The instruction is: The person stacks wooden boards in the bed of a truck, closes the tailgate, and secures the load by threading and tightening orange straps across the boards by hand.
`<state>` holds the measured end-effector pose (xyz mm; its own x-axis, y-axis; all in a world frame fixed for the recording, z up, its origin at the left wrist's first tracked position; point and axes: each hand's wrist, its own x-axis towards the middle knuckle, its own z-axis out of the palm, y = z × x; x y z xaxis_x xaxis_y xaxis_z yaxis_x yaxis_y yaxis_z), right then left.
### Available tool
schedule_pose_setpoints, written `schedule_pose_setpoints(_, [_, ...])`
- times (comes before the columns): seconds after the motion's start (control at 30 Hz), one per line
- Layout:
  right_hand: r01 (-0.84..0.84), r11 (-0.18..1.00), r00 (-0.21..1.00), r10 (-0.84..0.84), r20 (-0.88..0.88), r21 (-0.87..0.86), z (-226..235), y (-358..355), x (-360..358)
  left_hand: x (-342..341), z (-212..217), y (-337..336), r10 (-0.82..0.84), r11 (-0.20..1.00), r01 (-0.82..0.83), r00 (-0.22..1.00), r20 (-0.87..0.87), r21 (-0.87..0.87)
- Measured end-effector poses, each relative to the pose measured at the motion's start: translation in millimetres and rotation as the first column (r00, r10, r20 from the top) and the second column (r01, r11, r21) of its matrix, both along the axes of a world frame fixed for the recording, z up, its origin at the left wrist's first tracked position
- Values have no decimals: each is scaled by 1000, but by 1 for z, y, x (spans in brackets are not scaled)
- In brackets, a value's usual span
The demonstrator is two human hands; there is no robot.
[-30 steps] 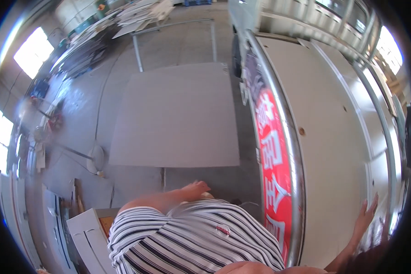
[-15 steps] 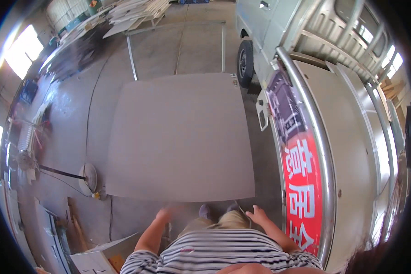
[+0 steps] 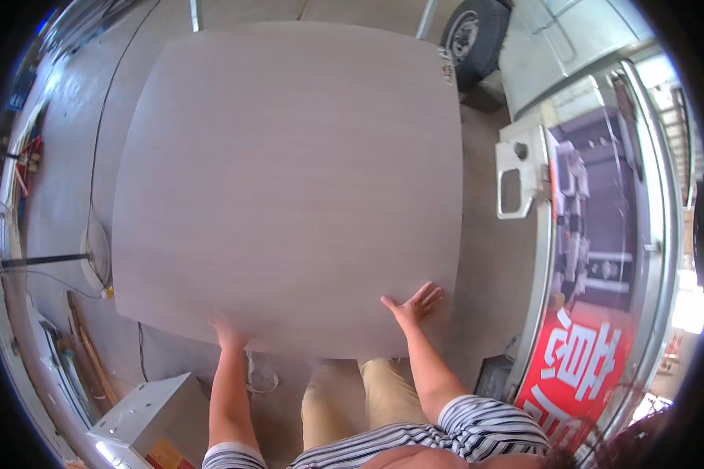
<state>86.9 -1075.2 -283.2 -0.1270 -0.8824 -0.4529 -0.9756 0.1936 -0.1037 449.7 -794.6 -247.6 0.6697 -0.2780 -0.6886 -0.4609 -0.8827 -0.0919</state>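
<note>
A large flat grey-brown board [image 3: 289,180] lies level in front of me and takes up most of the view. At its near edge, left of the middle, my left hand [image 3: 228,334] is on or just over the surface; motion smears its fingers. Close to the near right corner, my right hand [image 3: 417,305] is stretched out over the board with its fingers spread and nothing in it. Whether its palm presses on the board I cannot tell. Some small pieces, perhaps hardware, [image 3: 447,67] sit at the far right corner.
To the right stands a truck with a wheel [image 3: 469,35], a white latch plate [image 3: 522,172] and a red printed panel [image 3: 575,344]. A stand with a round base [image 3: 96,254] and a cable is at left. A white box-like cabinet [image 3: 145,410] stands at lower left.
I have come nearer to the board and lean over it. Both hands have moved forward from beside my body to the board's near edge, and the right fingers have spread.
</note>
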Motion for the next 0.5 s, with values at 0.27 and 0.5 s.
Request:
schedule_pose_setpoints(0.27, [-67, 994, 996, 72, -54, 84, 10, -69, 35, -1, -32, 2, 107, 984, -104, 994, 17, -142])
schedule_pose_setpoints(0.5, [-157, 986, 986, 160, -44, 61, 8, -172, 93, 17, 3, -86, 141, 985, -141, 990, -9, -98])
